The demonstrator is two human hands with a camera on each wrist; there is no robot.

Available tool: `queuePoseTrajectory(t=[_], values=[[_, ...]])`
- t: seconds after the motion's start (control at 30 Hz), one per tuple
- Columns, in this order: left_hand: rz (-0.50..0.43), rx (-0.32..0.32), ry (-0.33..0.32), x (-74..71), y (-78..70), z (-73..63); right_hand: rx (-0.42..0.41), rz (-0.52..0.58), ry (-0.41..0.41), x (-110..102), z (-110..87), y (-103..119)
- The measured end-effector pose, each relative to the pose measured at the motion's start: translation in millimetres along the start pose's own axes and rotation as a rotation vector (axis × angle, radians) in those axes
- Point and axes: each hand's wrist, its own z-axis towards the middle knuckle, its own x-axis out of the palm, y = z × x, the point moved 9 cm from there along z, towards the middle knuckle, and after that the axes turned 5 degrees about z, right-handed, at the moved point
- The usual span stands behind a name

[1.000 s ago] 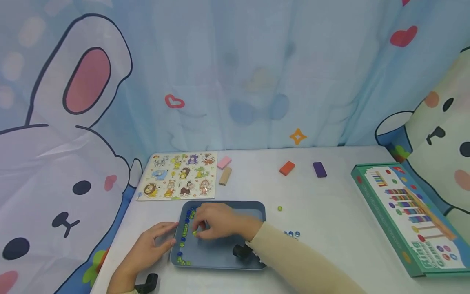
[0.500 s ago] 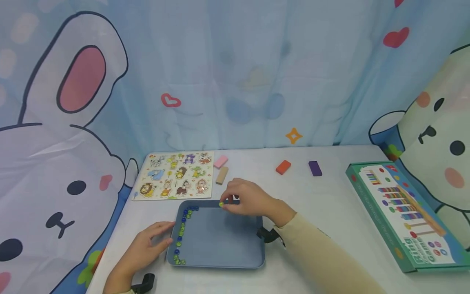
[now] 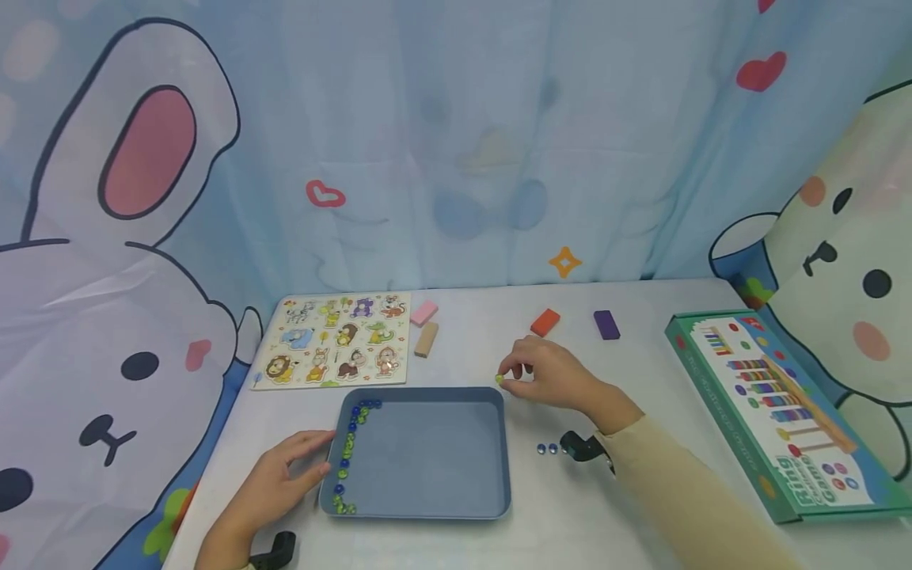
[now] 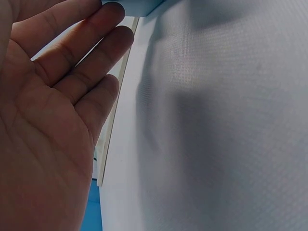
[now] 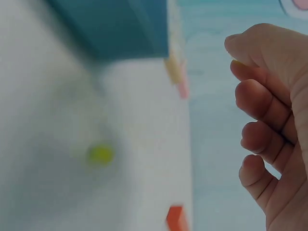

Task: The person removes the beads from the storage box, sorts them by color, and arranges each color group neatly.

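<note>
Along the left side of a grey-blue tray point(image 3: 427, 459) runs a line of blue and yellow-green marbles point(image 3: 347, 453). My left hand point(image 3: 274, 479) rests against the tray's left rim with its fingers relaxed. In the left wrist view its palm and extended fingers show, holding nothing. Past the tray's upper right corner, above the white table, my right hand point(image 3: 552, 376) pinches a yellow-green marble point(image 3: 499, 380) between thumb and forefinger. The right wrist view shows another, blurred yellow-green marble point(image 5: 100, 154) lying on the table; in the head view the hand hides it.
Clear-blue marbles point(image 3: 547, 449) lie right of the tray, partly behind the right wrist's camera. An animal puzzle board point(image 3: 331, 340) is at the back left. Pink point(image 3: 423, 313), tan point(image 3: 426, 340), orange point(image 3: 545, 322) and purple blocks point(image 3: 606, 324) lie behind. A green game box point(image 3: 784, 419) stands right.
My right hand has left the inside of the tray and moved right over the table, a yellow-green marble still in its fingertips. The left hand stays at the rim; the view shifts slightly.
</note>
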Motion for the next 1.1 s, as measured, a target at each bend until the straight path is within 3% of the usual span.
queuePoseTrajectory(t=[0.27, 0.4, 0.7, 1.1], values=[[0.004, -0.006, 0.005, 1.2, 0.6, -0.8, 0.186, -0.027, 0.046, 4, -23.9, -51], [-0.001, -0.024, 0.011, 1.4, 2.8, -1.3, 0.234, -0.040, 0.065, 8, -34.2, -68], [-0.010, -0.038, 0.019, 1.2, 2.8, -0.1, 0.301, -0.043, 0.097, 21, -48.9, -87], [-0.040, -0.051, 0.029, 1.3, 3.1, 0.4, 0.307, -0.049, 0.111, 29, -52.3, -90]])
